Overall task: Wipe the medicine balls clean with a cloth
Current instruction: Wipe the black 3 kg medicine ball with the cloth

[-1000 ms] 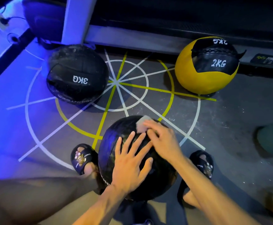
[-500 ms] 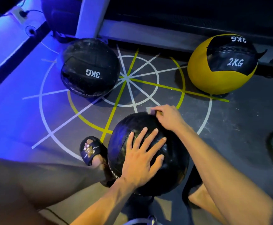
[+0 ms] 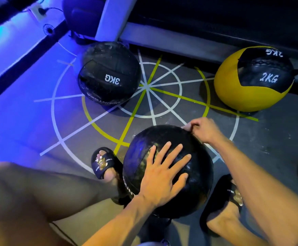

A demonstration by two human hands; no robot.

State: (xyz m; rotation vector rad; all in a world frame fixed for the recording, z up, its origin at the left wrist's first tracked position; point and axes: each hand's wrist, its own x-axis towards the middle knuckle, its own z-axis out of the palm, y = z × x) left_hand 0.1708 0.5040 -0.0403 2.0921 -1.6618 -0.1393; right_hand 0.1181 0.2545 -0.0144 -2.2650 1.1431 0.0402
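Flooring point(image 3: 268, 148) of dark grey rubber carries a painted wheel of white and yellow lines, and everything here sits around that wheel's hub. Nearest me, on the near side of the hub and between my two feet, stands the black medicine ball point(image 3: 194, 183) I am working on. Left of the hub and just beyond it rests the black 3KG ball point(image 3: 109, 75), touching the inner white ring. Well to the right of the hub lies the yellow 2KG ball point(image 3: 247, 96) with its black panel turned up. My left slide sandal point(image 3: 102, 162) presses against the near ball's left side, and my right slide sandal point(image 3: 228, 194) sits just beside its right side. My left hand point(image 3: 164, 176) lies flat on top of the near ball, fingers straight and spread, holding nothing. My right hand point(image 3: 203, 130) is curled over the ball's far edge, toward the hub, its fingers pinching a small pale cloth point(image 3: 186, 127) against the leather; only a corner of that cloth shows beyond my knuckles.
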